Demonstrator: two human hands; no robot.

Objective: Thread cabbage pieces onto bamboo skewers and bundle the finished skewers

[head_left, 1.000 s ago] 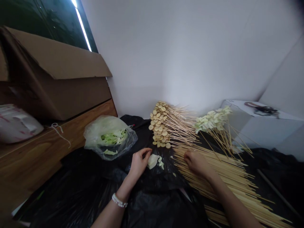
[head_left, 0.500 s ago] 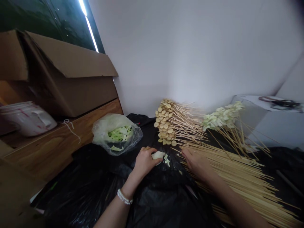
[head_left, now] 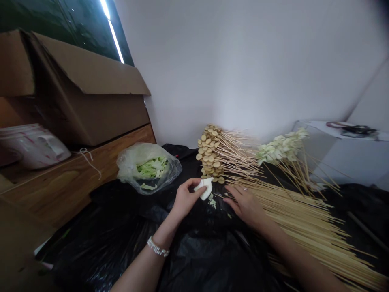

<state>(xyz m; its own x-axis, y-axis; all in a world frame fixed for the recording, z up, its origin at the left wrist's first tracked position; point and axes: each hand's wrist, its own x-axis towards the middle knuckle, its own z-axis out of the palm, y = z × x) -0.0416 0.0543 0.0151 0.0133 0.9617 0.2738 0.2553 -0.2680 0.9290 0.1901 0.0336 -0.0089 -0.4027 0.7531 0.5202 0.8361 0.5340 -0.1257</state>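
A pale cabbage piece (head_left: 207, 189) is pinched between the thumb and fingers of my left hand (head_left: 187, 197), over the black plastic sheet (head_left: 194, 251). My right hand (head_left: 246, 206) is just right of it, thumb and fingers close around a thin wooden skewer (head_left: 219, 195) whose tip points toward the cabbage piece. Small cabbage scraps (head_left: 212, 201) lie between the hands. Many loose skewers (head_left: 298, 219) are spread beneath and beyond my right hand. A clear plastic bag (head_left: 127, 162) holding cut green cabbage (head_left: 152, 167) sits to the left.
Skewers with round yellowish slices (head_left: 209, 152) are stacked against the wall (head_left: 243, 61). Skewered cabbage (head_left: 281, 148) lies to their right, beside a white box (head_left: 340, 158). At left are a cardboard box (head_left: 106, 113) and a white tub (head_left: 33, 146) on a wooden surface (head_left: 73, 174).
My left hand has turned and raised the cabbage piece, showing its broad face. My right hand has moved left and now has a skewer at its fingers. The view has shifted slightly.
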